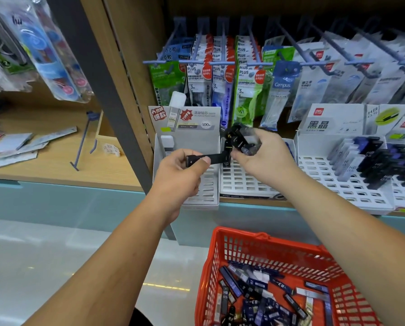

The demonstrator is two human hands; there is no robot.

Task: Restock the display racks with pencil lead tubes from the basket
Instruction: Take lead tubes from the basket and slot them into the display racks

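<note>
Pinching one black lead tube point(216, 158) level in the head view, the left hand point(180, 172) has thumb and fingers clamped on its near end, and the far end reaches toward the right hand point(262, 158). That hand's fingers curl tight round a bunch of dark tubes point(240, 141), just above the white slotted rack point(239, 182). Low in front, the red basket point(205, 274) holds a heap of loose tubes point(255, 300). Further right, a second rack point(326, 170) stands part filled.

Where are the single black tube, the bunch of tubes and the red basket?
single black tube point(218, 158), head view, bare middle of its body.
bunch of tubes point(240, 137), head view, dark ends at the top of the bunch.
red basket point(267, 251), head view, far mesh wall.
</note>
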